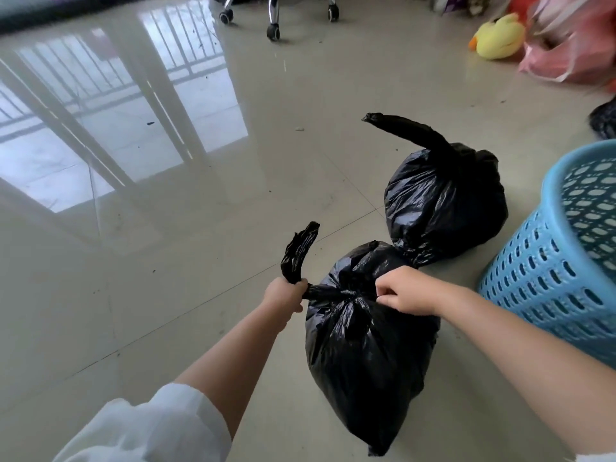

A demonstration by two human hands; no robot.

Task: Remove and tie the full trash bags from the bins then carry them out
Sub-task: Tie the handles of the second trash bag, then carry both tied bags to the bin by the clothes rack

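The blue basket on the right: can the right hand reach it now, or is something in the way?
Probably yes. The blue basket stands beside the right hand with bare floor between, but that hand is pinching the near trash bag at its knot and must let go first.

Near bag (366, 361) before far bag (446, 201), basket (533, 271) at right.

Two black trash bags (370, 348) (443, 201) on the floor, touching each other. One blue perforated bin (563, 258) just beside them. Two hands: left hand (288, 293) and right hand (405, 290), both at the nearer bag's neck. One yellow plush duck (498, 36). One pink plastic bag (573, 45). Three chair casters (273, 32) (226, 15) (333, 10) visible.
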